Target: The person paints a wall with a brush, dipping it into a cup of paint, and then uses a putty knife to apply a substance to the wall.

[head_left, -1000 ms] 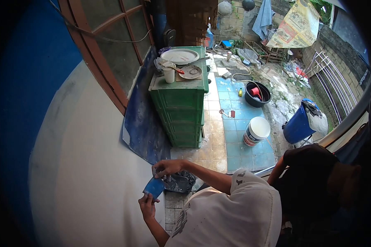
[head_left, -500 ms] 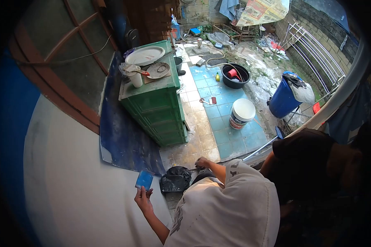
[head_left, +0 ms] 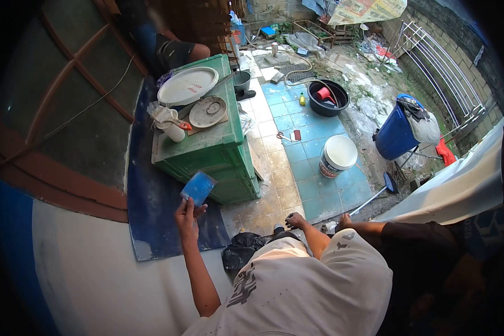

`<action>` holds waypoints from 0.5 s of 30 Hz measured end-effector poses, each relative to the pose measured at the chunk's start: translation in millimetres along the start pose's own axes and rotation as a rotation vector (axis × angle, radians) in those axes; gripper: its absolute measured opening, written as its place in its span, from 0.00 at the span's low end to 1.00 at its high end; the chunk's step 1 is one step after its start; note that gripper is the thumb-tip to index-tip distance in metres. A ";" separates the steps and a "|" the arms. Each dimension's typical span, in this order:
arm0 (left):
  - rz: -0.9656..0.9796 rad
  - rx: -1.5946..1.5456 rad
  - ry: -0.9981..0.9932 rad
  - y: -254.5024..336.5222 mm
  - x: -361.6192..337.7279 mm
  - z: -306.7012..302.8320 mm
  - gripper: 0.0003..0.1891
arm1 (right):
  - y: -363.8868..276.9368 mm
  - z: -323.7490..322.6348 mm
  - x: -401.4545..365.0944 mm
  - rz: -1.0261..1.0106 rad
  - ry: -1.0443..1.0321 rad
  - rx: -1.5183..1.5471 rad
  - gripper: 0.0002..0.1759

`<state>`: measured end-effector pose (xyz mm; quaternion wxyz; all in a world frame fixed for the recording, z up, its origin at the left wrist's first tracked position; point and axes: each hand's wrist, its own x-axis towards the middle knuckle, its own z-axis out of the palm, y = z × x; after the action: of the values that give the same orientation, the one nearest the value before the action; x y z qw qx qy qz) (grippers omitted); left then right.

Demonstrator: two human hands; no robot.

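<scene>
A flat blue rectangular putty spreader (head_left: 199,188) is pinched at its lower edge between the thumb and fingers of my left hand (head_left: 188,215). That hand is raised in front of the dark blue sheet, near the low front corner of the green cabinet (head_left: 207,159). My right hand (head_left: 295,221) hangs low beside my body, above the doorway floor. Its fingers are loosely bent and apart, with dark tips, and I make out nothing held in them. A black plastic bag (head_left: 242,250) lies on the floor between my arms.
Lids and a white cup (head_left: 174,132) with a brush stand on the cabinet. On the tiles are a paint bucket (head_left: 339,157), scissors (head_left: 285,136) and a black basin (head_left: 328,97). A blue bin (head_left: 395,131) stands right. One person (head_left: 176,51) is behind the cabinet; another (head_left: 431,246) is beside me.
My left hand has lifted the blue spreader upward, from before the white wall to before the blue sheet. My right hand has shifted slightly right. A person's leg has appeared behind the cabinet.
</scene>
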<state>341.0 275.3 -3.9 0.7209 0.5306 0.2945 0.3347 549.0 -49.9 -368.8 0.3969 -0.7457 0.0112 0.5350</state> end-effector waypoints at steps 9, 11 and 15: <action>0.382 0.323 0.187 -23.4 117.7 65.8 0.15 | 7.0 -65.8 39.7 0.055 0.007 0.122 0.14; 0.415 0.338 0.223 -38.2 128.8 60.8 0.16 | 21.1 -89.0 48.6 0.118 0.020 0.127 0.13; 0.454 0.648 0.239 -41.4 120.3 46.2 0.15 | 32.3 -121.4 50.4 0.215 0.011 0.028 0.12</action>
<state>456.6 335.9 -39.9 0.3852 0.7390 0.3415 0.4346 652.0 -124.8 -414.6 0.3476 -0.7375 0.1011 0.5701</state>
